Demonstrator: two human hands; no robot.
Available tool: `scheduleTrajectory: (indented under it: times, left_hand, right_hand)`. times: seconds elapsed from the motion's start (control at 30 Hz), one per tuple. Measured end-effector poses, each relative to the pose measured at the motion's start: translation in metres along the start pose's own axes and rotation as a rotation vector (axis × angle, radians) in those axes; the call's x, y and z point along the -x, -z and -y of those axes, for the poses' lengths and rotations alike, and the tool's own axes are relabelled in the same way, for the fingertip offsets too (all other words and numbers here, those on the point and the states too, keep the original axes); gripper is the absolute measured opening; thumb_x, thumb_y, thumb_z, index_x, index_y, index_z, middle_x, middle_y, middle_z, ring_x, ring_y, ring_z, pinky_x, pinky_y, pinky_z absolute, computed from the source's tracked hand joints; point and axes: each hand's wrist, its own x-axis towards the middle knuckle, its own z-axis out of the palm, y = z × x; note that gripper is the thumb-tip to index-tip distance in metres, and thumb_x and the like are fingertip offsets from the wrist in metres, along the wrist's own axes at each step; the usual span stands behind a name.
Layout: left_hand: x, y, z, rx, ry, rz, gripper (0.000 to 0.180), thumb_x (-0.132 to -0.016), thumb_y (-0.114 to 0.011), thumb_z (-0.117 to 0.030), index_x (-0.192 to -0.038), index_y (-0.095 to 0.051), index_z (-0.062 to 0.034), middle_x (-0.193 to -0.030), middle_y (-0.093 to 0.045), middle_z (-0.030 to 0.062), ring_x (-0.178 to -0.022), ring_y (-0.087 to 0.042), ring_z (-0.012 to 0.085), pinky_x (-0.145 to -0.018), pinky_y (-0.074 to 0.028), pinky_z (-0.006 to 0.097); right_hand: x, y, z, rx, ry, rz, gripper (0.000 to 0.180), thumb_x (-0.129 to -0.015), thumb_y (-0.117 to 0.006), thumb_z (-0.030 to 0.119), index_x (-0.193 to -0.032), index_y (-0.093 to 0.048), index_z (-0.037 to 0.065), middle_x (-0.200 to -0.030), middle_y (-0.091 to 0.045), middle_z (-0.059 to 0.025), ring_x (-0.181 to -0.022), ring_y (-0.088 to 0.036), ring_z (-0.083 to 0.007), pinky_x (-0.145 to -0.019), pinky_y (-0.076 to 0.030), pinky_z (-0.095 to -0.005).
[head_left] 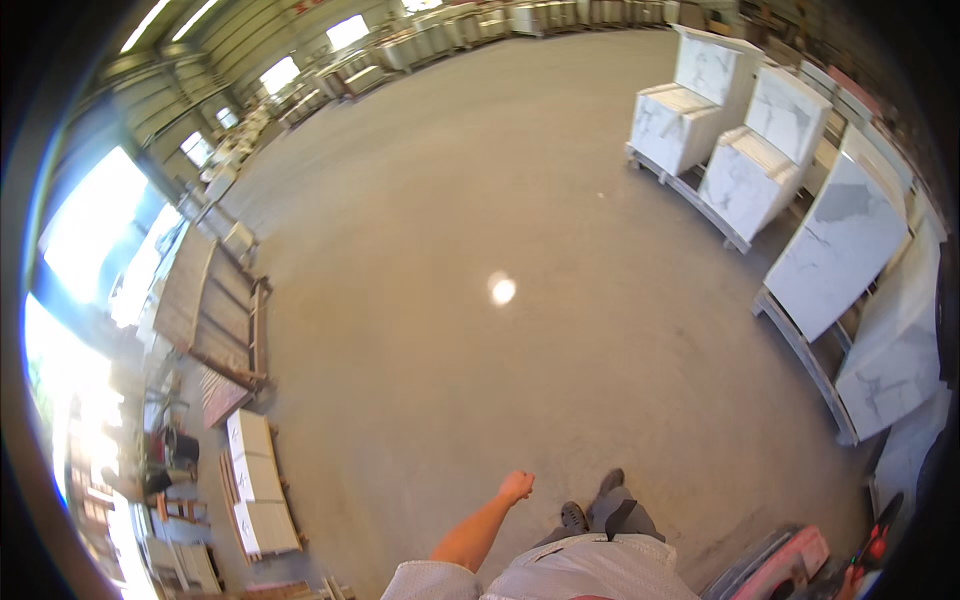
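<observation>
My left hand (517, 487) hangs out ahead of my body over the bare concrete floor (420, 330), its forearm reaching up from the lower edge. Its fingers are curled in loosely, and I see nothing in them. No object is within its reach. Below and to the right of it are my dark shoes (574, 516) and grey trousers, one foot in front of the other. My right hand cannot be made out. At the lower right edge, close to my right side, is a red and black machine (785, 565), with a red and black handle-like part (878, 545) beside it.
White, grey-veined stone slabs (840, 240) lean on low pallets along the right. Stacked white boxes or slabs (260, 475) stand at the lower left, below a tilted wooden frame (215, 305). Rows of pale stacked goods (430, 45) line the far wall.
</observation>
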Motion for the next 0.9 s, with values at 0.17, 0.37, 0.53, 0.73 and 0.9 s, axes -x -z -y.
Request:
scheduleTrajectory:
  times: [0.17, 0.37, 0.53, 0.73, 0.9]
  left_hand:
    - [-0.003, 0.004, -0.034, 0.025, -0.033, 0.093, 0.036, -0.096, -0.052, -0.033, -0.102, -0.066, -0.0001, -0.086, -0.071, 0.0137, -0.069, -0.068, 0.0235, -0.059, -0.053, 0.037]
    - [-0.001, 0.011, -0.027, -0.16, -0.099, 0.253, 0.041, -0.094, -0.052, -0.035, -0.104, -0.067, 0.0012, -0.088, -0.073, 0.0158, -0.071, -0.069, 0.0238, -0.06, -0.053, 0.036]
    - [-0.036, 0.058, -0.005, -0.236, -0.098, 0.113, 0.04, -0.093, -0.051, -0.033, -0.104, -0.067, 0.0014, -0.085, -0.073, 0.0164, -0.07, -0.069, 0.0229, -0.059, -0.053, 0.036]
    - [-0.061, 0.102, -0.004, -0.047, 0.079, 0.054, 0.037, -0.09, -0.052, -0.031, -0.1, -0.066, 0.0017, -0.081, -0.071, 0.0157, -0.061, -0.067, 0.0208, -0.053, -0.051, 0.033]
    - [-0.066, 0.104, -0.016, -0.071, 0.011, 0.032, 0.037, -0.091, -0.052, -0.03, -0.103, -0.065, 0.0023, -0.082, -0.072, 0.0138, -0.063, -0.067, 0.0209, -0.055, -0.052, 0.034]
  right_hand:
    - [0.012, -0.025, -0.008, -0.186, 0.039, -0.253, 0.031, -0.091, -0.073, 0.045, -0.101, -0.065, 0.016, -0.063, -0.049, 0.0064, -0.048, -0.044, -0.0071, -0.042, -0.031, -0.0244]
    - [0.056, -0.038, 0.007, -0.063, -0.323, -0.252, 0.043, -0.088, -0.07, 0.056, -0.091, -0.065, 0.014, -0.055, -0.042, 0.0054, -0.04, -0.039, -0.0086, -0.038, -0.029, -0.0272]
    - [0.076, -0.057, 0.021, -0.086, -0.414, -0.221, 0.043, -0.086, -0.073, 0.056, -0.083, -0.061, 0.015, -0.053, -0.042, 0.005, -0.038, -0.04, -0.01, -0.037, -0.03, -0.0286]
    - [0.088, -0.06, 0.064, -0.07, -0.449, -0.249, 0.036, -0.089, -0.073, 0.047, -0.078, -0.055, 0.018, -0.054, -0.045, 0.0052, -0.04, -0.042, -0.0093, -0.037, -0.032, -0.027]
    - [0.069, -0.058, 0.105, -0.124, -0.33, -0.177, 0.027, -0.091, -0.072, 0.039, -0.097, -0.057, 0.017, -0.057, -0.046, 0.0046, -0.042, -0.042, -0.0088, -0.038, -0.032, -0.0264]
